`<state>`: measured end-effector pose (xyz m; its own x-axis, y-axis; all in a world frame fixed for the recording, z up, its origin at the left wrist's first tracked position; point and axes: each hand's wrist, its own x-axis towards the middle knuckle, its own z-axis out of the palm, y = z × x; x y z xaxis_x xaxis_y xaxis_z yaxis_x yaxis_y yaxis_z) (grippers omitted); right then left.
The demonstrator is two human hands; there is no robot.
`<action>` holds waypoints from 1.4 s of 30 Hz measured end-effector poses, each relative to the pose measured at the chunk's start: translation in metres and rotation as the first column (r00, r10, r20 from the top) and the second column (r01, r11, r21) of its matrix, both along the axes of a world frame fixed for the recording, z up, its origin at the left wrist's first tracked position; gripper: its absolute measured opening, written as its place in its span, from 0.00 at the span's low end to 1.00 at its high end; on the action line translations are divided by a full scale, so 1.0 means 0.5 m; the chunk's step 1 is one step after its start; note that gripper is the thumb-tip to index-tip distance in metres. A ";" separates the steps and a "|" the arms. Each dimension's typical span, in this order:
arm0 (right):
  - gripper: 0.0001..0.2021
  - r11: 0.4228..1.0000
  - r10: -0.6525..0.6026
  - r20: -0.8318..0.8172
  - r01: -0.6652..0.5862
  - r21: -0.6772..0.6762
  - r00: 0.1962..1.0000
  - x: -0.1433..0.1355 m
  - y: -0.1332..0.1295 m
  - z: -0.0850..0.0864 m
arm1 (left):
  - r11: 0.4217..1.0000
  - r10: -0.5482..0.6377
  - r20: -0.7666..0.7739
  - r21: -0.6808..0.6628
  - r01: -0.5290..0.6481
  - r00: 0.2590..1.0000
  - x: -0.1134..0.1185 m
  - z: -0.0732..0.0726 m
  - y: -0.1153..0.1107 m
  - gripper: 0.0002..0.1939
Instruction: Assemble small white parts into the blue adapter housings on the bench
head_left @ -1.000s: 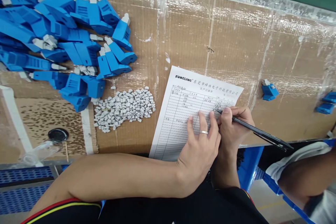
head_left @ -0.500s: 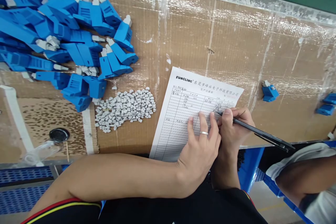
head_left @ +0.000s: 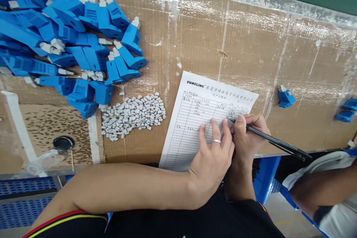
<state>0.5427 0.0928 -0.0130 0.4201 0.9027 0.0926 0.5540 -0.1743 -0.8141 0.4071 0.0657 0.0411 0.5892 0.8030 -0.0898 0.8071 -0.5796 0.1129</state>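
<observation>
A printed form (head_left: 178, 137) with ruled lines and handwriting lies tilted on the cardboard-covered table. My left hand (head_left: 213, 154) rests on it with fingers spread, a ring on one of them, and nothing in its grasp. Beside it, my right hand (head_left: 248, 134) grips a black pen (head_left: 279, 144), whose tip meets the right part of the form. The pen's back end points to the lower right. My left hand partly covers my right wrist and the lower part of the sheet.
Many blue plastic parts (head_left: 89, 52) with light grey tips pile up at the upper left. Below them lies a heap of small grey pieces (head_left: 134, 115). A clear bottle (head_left: 46, 161) and black lid (head_left: 63, 143) are at the left. Another person's arm (head_left: 323, 189) shows at the lower right.
The pen and my right fingers have shifted very slightly to the left. My left hand and the form have stayed in place.
</observation>
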 end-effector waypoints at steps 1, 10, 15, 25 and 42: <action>0.17 1.000 -0.002 -0.003 0.002 -0.005 1.000 0.000 0.000 0.000 | 1.000 -0.001 0.001 -0.003 0.001 1.000 0.000 0.000 0.000 0.24; 0.15 1.000 0.024 0.015 -0.024 0.005 1.000 -0.005 0.005 0.008 | 1.000 -0.003 -0.010 0.021 0.004 1.000 0.001 -0.002 -0.001 0.24; 0.14 1.000 -0.008 -0.006 0.008 -0.028 1.000 -0.002 0.002 0.005 | 1.000 -0.004 -0.008 0.019 0.004 1.000 0.000 -0.001 0.000 0.24; 0.14 1.000 -0.013 -0.014 0.013 0.010 1.000 -0.003 0.003 0.001 | 1.000 -0.014 -0.012 0.014 0.014 1.000 -0.001 0.002 0.003 0.23; 0.15 1.000 -0.013 -0.079 0.012 -0.015 0.997 0.002 0.001 0.005 | 0.999 -0.012 0.012 -0.036 0.013 1.000 -0.005 0.010 0.008 0.24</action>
